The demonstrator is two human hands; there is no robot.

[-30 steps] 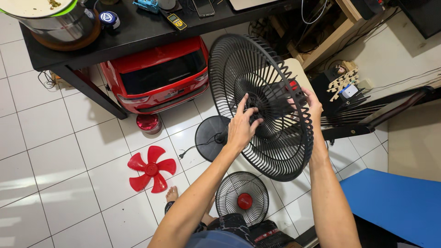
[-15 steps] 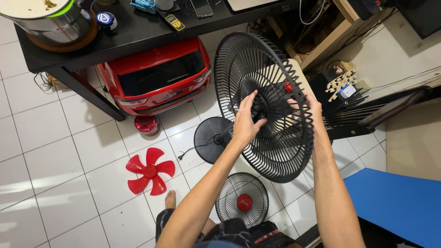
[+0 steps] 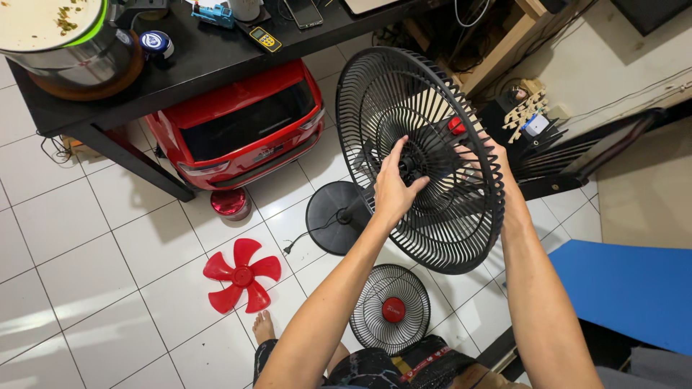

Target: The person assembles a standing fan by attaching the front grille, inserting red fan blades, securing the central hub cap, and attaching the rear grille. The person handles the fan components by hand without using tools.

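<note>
Your left hand point(image 3: 393, 189) is pinching the hub nut at the centre of the rear fan guard point(image 3: 418, 155), while your right hand point(image 3: 492, 162) grips the motor behind it. Looks like unscrewing; keep the guard steady.

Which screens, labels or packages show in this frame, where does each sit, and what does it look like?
Phone: black table's far edge, dark flat slab, screen off.
Handheld meter: on the table, small yellow and black bar with a tiny display.
Round tin: on the table beside the steel pot, blue and white lid label.
Front grille: on the floor, red round centre badge.
</note>
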